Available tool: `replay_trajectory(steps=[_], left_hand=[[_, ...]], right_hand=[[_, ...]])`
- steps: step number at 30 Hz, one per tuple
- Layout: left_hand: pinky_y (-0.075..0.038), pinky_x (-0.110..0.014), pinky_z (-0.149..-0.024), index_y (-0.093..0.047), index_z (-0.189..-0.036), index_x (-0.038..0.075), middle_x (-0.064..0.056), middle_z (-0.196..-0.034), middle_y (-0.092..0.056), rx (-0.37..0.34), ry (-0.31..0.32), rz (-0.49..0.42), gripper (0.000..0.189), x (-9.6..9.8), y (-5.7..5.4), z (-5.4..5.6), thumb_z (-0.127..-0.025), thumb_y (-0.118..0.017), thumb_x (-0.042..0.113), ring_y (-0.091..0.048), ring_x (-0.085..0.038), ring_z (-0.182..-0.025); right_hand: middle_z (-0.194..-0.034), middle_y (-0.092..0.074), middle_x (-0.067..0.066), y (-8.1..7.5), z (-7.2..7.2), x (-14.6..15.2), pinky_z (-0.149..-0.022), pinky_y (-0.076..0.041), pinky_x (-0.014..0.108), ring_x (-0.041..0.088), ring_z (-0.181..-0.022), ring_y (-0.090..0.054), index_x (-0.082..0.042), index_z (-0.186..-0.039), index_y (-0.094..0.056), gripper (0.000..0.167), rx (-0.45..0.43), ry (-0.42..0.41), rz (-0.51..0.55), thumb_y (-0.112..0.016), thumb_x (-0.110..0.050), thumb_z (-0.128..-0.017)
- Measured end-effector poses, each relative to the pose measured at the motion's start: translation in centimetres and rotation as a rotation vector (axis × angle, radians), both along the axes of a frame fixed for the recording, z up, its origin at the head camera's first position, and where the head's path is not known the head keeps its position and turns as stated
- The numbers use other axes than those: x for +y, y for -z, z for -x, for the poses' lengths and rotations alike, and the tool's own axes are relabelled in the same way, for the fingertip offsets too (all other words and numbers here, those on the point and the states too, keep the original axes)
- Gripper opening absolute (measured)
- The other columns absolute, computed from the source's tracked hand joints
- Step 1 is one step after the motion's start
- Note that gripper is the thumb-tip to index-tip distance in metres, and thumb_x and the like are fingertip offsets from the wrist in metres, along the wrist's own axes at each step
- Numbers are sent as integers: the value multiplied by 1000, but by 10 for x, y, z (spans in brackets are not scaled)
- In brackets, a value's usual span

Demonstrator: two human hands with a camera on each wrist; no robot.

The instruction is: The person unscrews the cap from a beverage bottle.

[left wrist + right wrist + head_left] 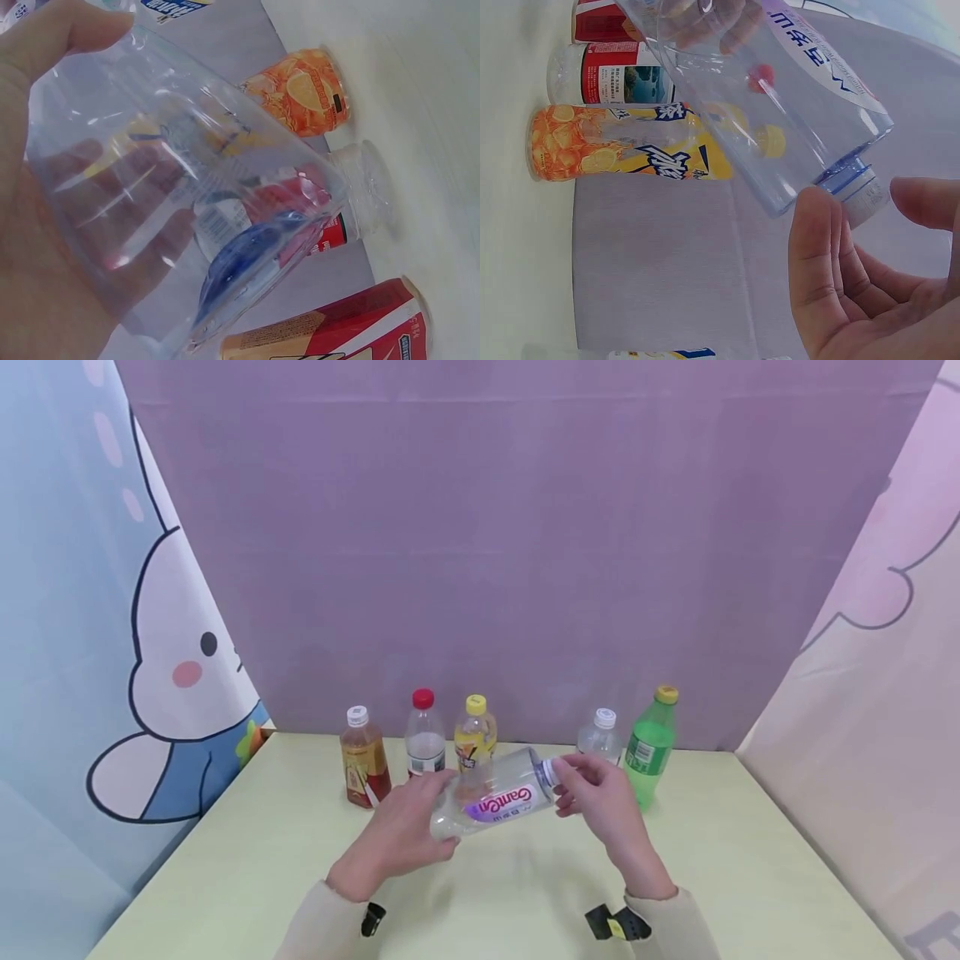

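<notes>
A clear plastic water bottle (517,803) with a pink-lettered label is held tilted over the table, its capped end up and to the right. My left hand (401,822) grips it around the base end, thumb on the near side. At the other end, my right hand (606,802) has its thumb and fingers around the white cap (866,199). In the right wrist view the fingers lie against the cap and the thumb tip is right by its edge. The cap sits on the bottle neck. Through the clear wall, the left fingers (142,217) show behind the bottle.
Behind the hands, a row of bottles stands on the pale yellow table (225,860): an amber drink bottle (365,768), a red-capped bottle (425,739), a yellow-capped bottle (480,731), a clear white-capped bottle (600,742) and a green bottle (651,752). A purple cloth (480,543) hangs behind.
</notes>
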State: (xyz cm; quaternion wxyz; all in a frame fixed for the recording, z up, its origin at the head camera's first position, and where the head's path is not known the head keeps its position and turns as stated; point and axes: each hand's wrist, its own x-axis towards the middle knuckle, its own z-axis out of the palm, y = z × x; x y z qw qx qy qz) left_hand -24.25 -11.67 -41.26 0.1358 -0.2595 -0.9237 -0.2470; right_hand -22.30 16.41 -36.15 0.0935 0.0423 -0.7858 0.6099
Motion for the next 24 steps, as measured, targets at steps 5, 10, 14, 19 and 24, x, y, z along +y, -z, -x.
replay_trajectory(steps=[5, 10, 14, 19, 24], left_hand=[[-53, -44, -87, -48, -144, 9, -4, -127, -62, -17, -1, 20, 86, 0, 1, -2, -72, -91, 29, -58, -20, -104], [-53, -43, -86, -48, -144, 10, -4, -127, -63, 1, 4, 39, 86, 0, 0, -3, -72, -90, 31, -58, -19, -102], [-54, -42, -85, -47, -145, 11, -3, -127, -63, -3, 1, 66, 86, 0, 1, -4, -73, -90, 33, -58, -18, -101], [-53, -44, -89, -47, -145, 11, -5, -131, -62, 18, 3, 76, 87, 0, 0, -5, -73, -90, 33, -59, -21, -106], [-52, -45, -93, -47, -146, 12, -6, -136, -61, 31, 2, 68, 89, 1, -2, -3, -72, -92, 33, -59, -23, -112]], right_hand=[[-89, -69, 13, 3, 0, 0, -64, -61, 33, 28, -72, -67, 3, -120, -67, 37, -13, -5, -18, -67, -28, -100], [-86, -68, 13, 5, 0, 1, -62, -60, 32, 27, -68, -66, 3, -119, -68, 38, -19, -2, -12, -67, -30, -100], [-82, -68, 12, 6, -1, 1, -60, -59, 31, 24, -65, -65, 4, -118, -68, 40, -34, 9, -19, -68, -31, -99], [-82, -67, 13, 4, 1, 1, -60, -59, 30, 23, -65, -63, 4, -116, -68, 37, -25, 2, -45, -68, -28, -99], [-83, -67, 13, 2, 3, 2, -61, -58, 29, 23, -67, -63, 4, -116, -68, 35, -10, -7, -73, -66, -28, -100]])
